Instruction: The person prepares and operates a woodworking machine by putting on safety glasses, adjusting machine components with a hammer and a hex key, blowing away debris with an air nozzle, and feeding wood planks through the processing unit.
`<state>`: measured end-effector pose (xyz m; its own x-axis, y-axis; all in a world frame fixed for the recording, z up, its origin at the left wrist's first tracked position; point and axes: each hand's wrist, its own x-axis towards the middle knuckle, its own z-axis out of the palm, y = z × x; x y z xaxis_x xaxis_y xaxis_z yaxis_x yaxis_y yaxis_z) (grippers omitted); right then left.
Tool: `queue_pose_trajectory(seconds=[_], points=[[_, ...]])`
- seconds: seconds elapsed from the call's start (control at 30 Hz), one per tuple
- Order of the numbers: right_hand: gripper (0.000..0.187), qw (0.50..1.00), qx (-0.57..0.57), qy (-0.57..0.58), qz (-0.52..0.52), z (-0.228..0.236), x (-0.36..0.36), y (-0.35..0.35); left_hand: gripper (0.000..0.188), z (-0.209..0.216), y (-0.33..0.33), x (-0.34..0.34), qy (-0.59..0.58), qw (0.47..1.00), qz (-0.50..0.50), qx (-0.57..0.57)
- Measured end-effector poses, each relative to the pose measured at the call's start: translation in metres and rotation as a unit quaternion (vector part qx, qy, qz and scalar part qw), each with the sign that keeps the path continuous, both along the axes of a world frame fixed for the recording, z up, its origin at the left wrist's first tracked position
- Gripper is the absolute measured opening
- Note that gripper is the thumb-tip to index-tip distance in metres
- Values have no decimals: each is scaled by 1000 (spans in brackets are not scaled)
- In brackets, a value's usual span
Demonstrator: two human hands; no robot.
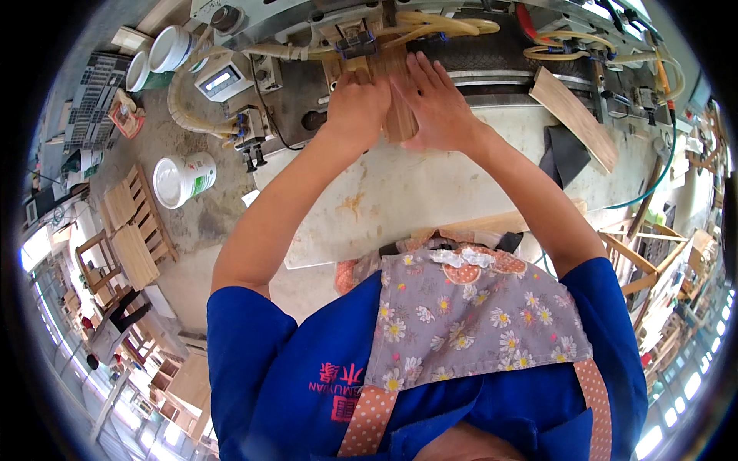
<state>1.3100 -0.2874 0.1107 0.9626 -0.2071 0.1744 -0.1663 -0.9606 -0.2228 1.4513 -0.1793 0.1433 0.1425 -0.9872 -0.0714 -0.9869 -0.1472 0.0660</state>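
A narrow wooden board [400,117] lies lengthwise at the front of the machine, its near end over the pale worktable [338,200]. On its left side my left hand [358,109] is closed, fingers curled and thumb side against the wood. What lies under those fingers is partly hidden. My right hand [440,109] rests flat along the board's right side, its fingers stretched out toward the machine. The board's far end runs under a black clamp fitting [357,44] and yellowish hoses [438,27].
To the right, a loose wooden plank [575,119] lies at an angle beside a black sheet [565,156]. A control box [223,77] stands left of the machine. On the floor are a white bucket [184,179] and a slatted wooden pallet [138,223]. Another person [108,334] is far left.
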Motion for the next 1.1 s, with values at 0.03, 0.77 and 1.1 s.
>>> queue_pose_trajectory(seconds=[0.03, 0.77, 1.1], points=[[95, 1000, 6, -6, -9, 2, 0, 3, 39, 1, -1, 1, 4, 1000, 5, 5], [78, 992, 76, 25, -103, 6, 19, 50, 53, 3, 0, -3, 20, 1000, 13, -11], [77, 990, 91, 44, -95, 20, -25, 82, 48, -4, 1, -1, -9, 1000, 25, 4]])
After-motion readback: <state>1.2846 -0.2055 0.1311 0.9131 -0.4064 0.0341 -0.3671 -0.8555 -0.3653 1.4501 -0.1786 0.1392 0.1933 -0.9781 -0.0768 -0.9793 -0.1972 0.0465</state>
